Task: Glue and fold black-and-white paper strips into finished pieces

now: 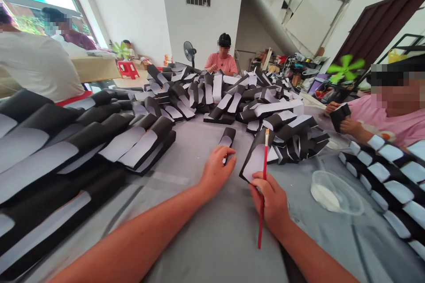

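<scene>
My left hand rests on the grey table, fingers curled onto the near end of a folded black-and-white card piece. My right hand is closed round a red-handled brush, which stands nearly upright with its bristles up. The same hand's fingertips touch the lower edge of another black card piece with a white face, leaning in front of a heap of such pieces.
Rows of folded black-and-white pieces cover the left side and the far middle. A clear shallow dish with white glue sits at right. A person in pink at right holds a piece; another sits across.
</scene>
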